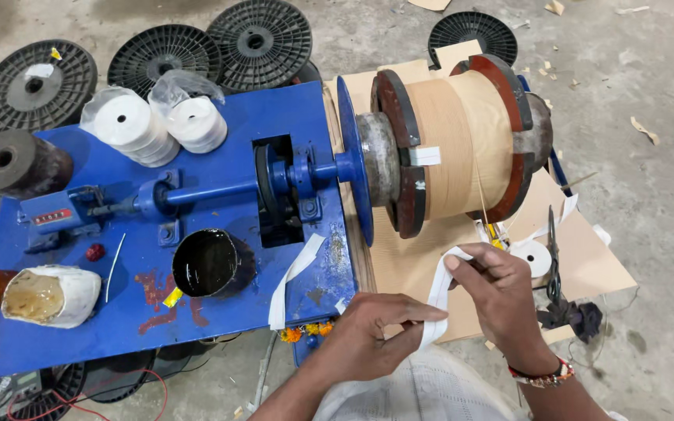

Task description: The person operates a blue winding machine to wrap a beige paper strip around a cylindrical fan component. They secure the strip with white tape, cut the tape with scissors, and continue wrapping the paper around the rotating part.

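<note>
Left hand (368,335) and right hand (501,292) each pinch the white tape strip (436,292), held just below the wound coil (458,156). Risk: slack tape could twist or tear. Right grip partly hidden; probably closed on tape.

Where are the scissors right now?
In the head view, the scissors lie on the brown cardboard at right, just beyond the right hand, beside a small white tape roll.
</note>
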A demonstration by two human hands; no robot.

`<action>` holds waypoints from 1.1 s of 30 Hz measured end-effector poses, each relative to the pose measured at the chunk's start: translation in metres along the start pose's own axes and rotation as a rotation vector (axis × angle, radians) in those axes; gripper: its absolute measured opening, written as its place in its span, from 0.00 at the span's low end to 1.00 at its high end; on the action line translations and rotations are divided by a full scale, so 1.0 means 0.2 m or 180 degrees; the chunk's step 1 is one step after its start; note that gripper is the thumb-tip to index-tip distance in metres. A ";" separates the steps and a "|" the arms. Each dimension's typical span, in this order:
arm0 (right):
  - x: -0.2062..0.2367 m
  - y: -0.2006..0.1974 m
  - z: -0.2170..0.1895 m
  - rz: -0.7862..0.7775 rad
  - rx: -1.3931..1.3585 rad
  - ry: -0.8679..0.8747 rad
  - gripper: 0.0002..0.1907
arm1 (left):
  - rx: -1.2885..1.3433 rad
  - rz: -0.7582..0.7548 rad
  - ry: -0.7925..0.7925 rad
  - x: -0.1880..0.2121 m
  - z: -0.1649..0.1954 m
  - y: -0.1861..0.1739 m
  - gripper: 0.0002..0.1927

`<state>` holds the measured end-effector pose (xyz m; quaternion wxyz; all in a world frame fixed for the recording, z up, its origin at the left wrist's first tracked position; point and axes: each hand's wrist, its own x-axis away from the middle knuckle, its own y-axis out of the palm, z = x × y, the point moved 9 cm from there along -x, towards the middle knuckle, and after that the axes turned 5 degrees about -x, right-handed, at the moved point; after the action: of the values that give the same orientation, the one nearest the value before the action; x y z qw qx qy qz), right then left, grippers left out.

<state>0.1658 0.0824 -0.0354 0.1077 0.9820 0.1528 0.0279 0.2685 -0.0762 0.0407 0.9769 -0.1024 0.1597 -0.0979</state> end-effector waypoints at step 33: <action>0.12 -0.06 -0.10 -0.0229 0.0251 -0.0401 0.04 | -0.0662 0.0817 0.0133 -0.16 -0.06 0.00 0.05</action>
<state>0.1841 0.1053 -0.0186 0.0793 0.9791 0.1818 -0.0438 0.2352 -0.0714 0.0386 0.9620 -0.1796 0.2010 0.0427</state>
